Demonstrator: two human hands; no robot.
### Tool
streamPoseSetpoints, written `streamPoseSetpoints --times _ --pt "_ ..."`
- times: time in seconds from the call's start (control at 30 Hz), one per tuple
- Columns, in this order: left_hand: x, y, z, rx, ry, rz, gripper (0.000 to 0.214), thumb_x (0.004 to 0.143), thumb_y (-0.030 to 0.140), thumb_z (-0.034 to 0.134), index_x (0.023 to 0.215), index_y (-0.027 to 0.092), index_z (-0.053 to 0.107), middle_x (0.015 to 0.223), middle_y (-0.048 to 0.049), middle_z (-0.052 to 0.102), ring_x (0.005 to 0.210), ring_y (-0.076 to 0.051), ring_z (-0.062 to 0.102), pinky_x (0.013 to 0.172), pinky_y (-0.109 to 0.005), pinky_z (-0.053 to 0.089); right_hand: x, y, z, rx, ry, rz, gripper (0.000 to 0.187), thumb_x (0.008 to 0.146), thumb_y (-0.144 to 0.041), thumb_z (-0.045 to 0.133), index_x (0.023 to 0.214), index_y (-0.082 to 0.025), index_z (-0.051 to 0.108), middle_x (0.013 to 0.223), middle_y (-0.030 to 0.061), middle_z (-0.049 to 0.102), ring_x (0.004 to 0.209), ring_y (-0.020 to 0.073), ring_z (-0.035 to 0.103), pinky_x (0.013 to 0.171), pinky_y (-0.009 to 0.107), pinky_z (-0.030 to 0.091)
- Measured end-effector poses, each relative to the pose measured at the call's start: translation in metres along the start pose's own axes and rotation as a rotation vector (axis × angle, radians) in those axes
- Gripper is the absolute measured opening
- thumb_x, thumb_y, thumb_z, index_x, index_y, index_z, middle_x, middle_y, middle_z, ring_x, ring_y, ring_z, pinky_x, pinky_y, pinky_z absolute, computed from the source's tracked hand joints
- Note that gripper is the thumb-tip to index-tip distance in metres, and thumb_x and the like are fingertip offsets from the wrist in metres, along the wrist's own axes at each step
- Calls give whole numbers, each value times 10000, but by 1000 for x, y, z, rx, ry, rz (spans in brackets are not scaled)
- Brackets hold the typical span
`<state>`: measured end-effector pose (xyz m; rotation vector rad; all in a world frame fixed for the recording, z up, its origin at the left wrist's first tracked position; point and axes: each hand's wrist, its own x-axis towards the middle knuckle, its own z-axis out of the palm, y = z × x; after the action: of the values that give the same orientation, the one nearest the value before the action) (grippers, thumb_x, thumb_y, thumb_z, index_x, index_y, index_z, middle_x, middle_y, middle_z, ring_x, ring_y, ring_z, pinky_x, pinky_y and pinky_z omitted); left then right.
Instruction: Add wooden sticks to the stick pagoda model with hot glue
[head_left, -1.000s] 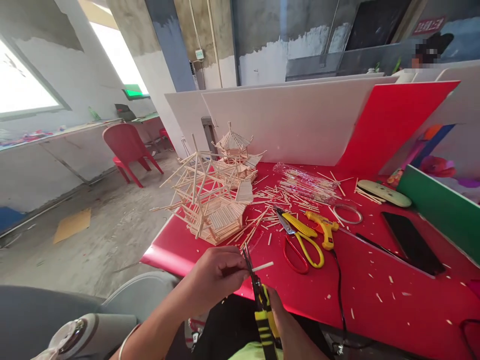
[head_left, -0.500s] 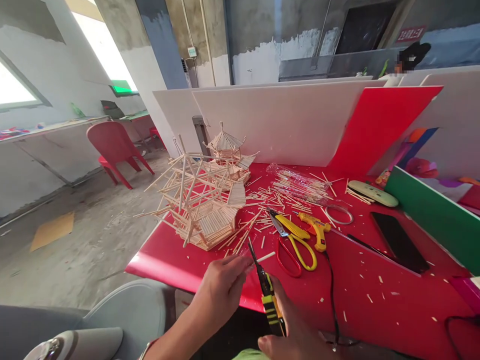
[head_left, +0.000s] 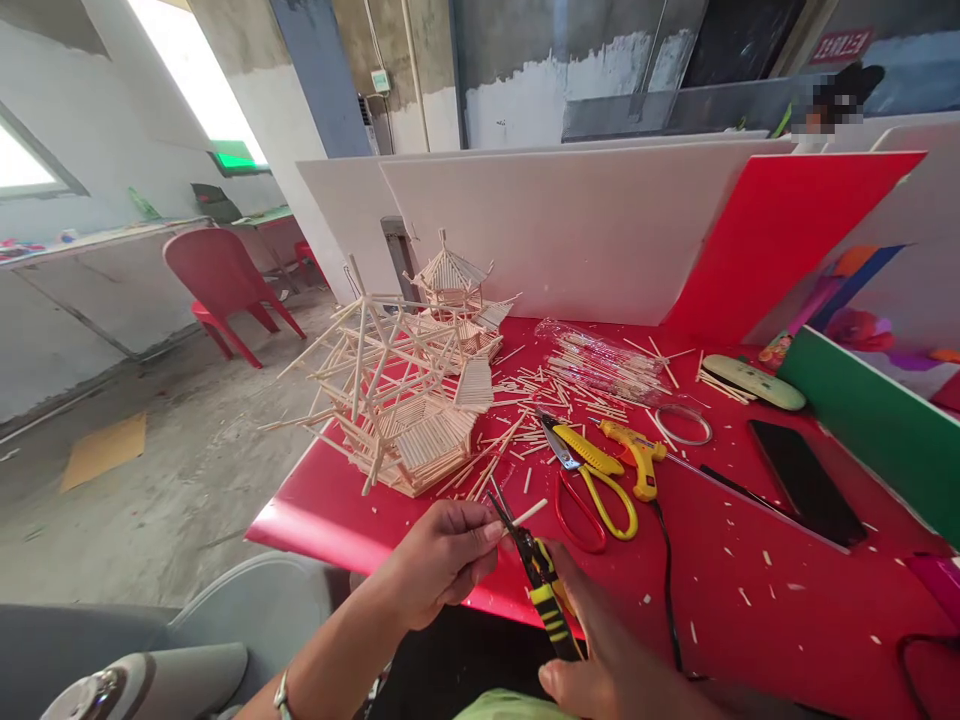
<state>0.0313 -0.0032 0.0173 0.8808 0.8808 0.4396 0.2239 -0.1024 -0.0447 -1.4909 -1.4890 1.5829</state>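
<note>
My left hand (head_left: 442, 560) pinches a short pale wooden stick (head_left: 527, 514) at the near edge of the red table (head_left: 750, 620). The stick lies between the jaws of black-and-yellow cutting pliers (head_left: 534, 572), which my right hand (head_left: 600, 660) grips by the handles. Just beyond stands a model frame of wooden sticks (head_left: 397, 400), with a smaller stick pagoda (head_left: 454, 285) behind it.
Loose sticks and offcuts litter the table. Yellow and red scissors (head_left: 592, 480), a yellow glue gun (head_left: 637, 455), a wire ring (head_left: 682, 425), a black phone (head_left: 806, 480) and a clear stick packet (head_left: 600, 365) lie there. White and red boards stand behind; a red chair (head_left: 217, 290) sits left.
The pliers have tilted and closed in around the stick, and my left hand has shifted slightly. The camera view has swung a little.
</note>
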Motion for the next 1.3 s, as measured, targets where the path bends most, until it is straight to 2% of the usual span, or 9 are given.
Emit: streamPoseSetpoints --times 0.13,0.33,0.53,0.67,0.83,0.93,1.03,1.17,1.3 --pt "3 -2 1 20 31 6 464 676 566 779 647 181 521 433 85 432 288 -1 191 301 -190 65 1 -6 -2 49 64 -59 977 615 -152 603 1531 -246 278 1570 73 354 1466 352 237 1175 451 271" --pt "9 -9 2 68 152 71 498 665 608 763 646 183 505 469 82 412 363 -18 230 349 -188 90 2 -8 -4 130 41 -10 939 706 -226 633 1558 -220 239 1608 91 276 1487 309 213 1193 455 220" --pt "8 -19 2 120 189 142 499 713 635 706 613 192 500 446 74 407 354 -36 244 357 -216 108 8 -4 -10 108 -8 -64 970 621 -207 722 1517 -286 360 1524 89 426 1412 352 363 1141 483 321" --pt "6 -20 1 119 172 155 493 719 621 709 595 196 493 427 75 417 337 -37 236 356 -226 108 10 5 -10 42 7 -52 964 642 -223 698 1534 -244 332 1567 103 360 1441 329 324 1159 451 297" --pt "5 -27 1 61 200 162 478 722 611 710 613 191 508 441 77 420 334 -31 220 354 -226 111 15 21 -12 -40 -33 -47 1035 606 -225 705 1552 -244 284 1573 103 347 1448 336 312 1132 446 343" --pt "5 -32 1 42 214 179 467 729 594 716 625 181 526 454 69 436 339 -30 238 355 -222 119 15 27 -11 -115 -30 -35 1067 609 -220 690 1570 -226 224 1605 108 281 1478 336 249 1159 460 303" --pt "6 -35 0 12 202 174 468 723 587 728 620 175 531 464 61 452 335 -26 248 350 -222 115 11 25 -7 -173 11 -2 1064 623 -211 661 1577 -210 190 1623 104 238 1498 310 201 1186 446 261" --pt "8 -37 -3 -41 210 172 473 702 577 755 615 173 524 483 50 481 339 -20 252 354 -221 103 4 13 -4 -262 75 39 1031 644 -227 640 1576 -208 199 1630 90 228 1499 280 206 1211 429 218" --pt "8 -39 -3 -52 220 166 485 696 589 757 613 177 516 479 53 473 356 -26 241 368 -222 106 0 3 -8 -289 70 90 1041 645 -230 643 1579 -210 183 1641 97 193 1500 281 203 1213 441 219"
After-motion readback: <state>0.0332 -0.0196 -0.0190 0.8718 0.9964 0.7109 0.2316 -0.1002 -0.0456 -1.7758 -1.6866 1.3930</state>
